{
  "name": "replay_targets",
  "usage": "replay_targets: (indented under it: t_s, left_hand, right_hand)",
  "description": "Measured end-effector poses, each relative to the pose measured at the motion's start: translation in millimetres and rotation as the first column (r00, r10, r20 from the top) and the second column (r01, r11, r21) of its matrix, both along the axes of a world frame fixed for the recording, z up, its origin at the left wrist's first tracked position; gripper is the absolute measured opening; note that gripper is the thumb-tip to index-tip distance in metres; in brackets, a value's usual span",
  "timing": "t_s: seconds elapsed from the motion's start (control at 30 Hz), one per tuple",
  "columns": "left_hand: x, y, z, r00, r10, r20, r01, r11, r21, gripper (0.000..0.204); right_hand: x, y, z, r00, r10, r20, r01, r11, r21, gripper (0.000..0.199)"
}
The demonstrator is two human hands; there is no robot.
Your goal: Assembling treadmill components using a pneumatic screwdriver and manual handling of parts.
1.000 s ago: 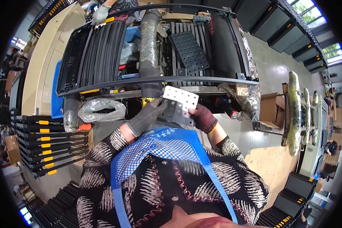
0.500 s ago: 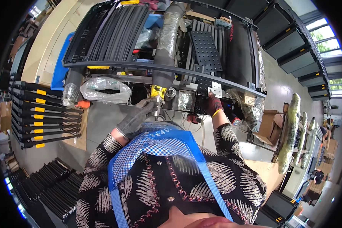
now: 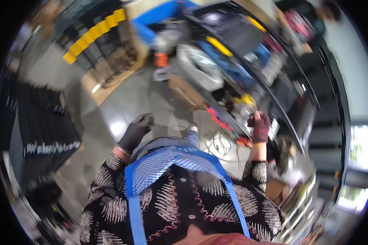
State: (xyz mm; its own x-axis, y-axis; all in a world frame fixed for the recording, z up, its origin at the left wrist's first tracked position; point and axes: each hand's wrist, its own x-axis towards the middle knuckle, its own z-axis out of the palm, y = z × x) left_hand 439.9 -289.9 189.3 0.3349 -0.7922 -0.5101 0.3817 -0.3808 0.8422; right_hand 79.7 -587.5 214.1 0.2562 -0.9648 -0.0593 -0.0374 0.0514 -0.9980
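1. Head view, clock read from its middle, 12 at the top; much of the surroundings is smeared by blur
2. Left hand point(image 3: 140, 126), dark glove, at 9 o'clock over the grey floor point(image 3: 167, 112): released, fingers loosely curled, nothing seen in it, well apart from the trolley
3. Right hand point(image 3: 260, 124), dark red glove, at 3 o'clock by the near edge of the trolley point(image 3: 280, 107): fingers bent; cannot tell whether it grasps anything or only rests there
4. Pale piece point(image 3: 273, 129) at 3 o'clock, just outward of the right hand; too blurred to tell its shape, or whether glove and piece touch
5. Step in hand, as I judge it: handling at the trolley edge, right hand alone at the work, left hand free
6. Next move, my judgement: calls for a sure right-hand hold or a clean letting-go, fingers clear of the rail, and a steadier view of that edge
7. Count, at hand: two gloved hands, one pale piece, one yellow-wrapped thing point(image 3: 248, 100) at 2 o'clock, one tangle of cable point(image 3: 218, 146) at 4
8. Count, farther out: one plastic-wrapped ring point(image 3: 211, 78) between 12 and 1, one brown board point(image 3: 186, 90) at 12, one orange thing point(image 3: 161, 60) at 11, one blue bin point(image 3: 151, 14) between 11 and 12, two yellow strips point(image 3: 219, 46) at 1
9. Yellow tags point(image 3: 96, 34) in a row between 10 and 11: several, too smeared for a sure count; dark stacked frames point(image 3: 41, 114) at 9 likewise
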Motion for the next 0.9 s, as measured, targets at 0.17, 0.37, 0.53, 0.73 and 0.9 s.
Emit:
replay_targets:
  t_s: [0.17,0.37,0.53,0.73,0.9]
  left_hand:
    - [49,158,-24,0.86,0.473,-0.193,-0.47,0.88,0.063,0.038]
    - [58,317,-30,0.622,0.751,-0.221,-0.763,0.645,0.045,0.037]
    - [58,399,-44,0.385,0.886,-0.26,-0.919,0.395,-0.015,0.037]
    - [96,487,-66,0.092,0.949,-0.301,-0.996,0.087,-0.032,0.037]
    - [136,571,-94,0.143,0.983,0.113,-0.962,0.165,-0.217,0.035]
  right_hand:
    - [174,106,-16,0.904,0.428,0.019,-0.426,0.902,-0.064,0.013]
    - [353,238,-57,0.629,0.777,-0.019,-0.761,0.621,0.189,0.009]
    - [485,343,-25,0.233,0.972,-0.025,-0.95,0.233,0.206,0.01]
    - [638,467,-29,-0.06,0.989,0.133,-0.986,-0.08,0.149,0.024]
    - [759,597,-15,-0.226,0.942,0.25,-0.97,-0.24,0.026,0.042]
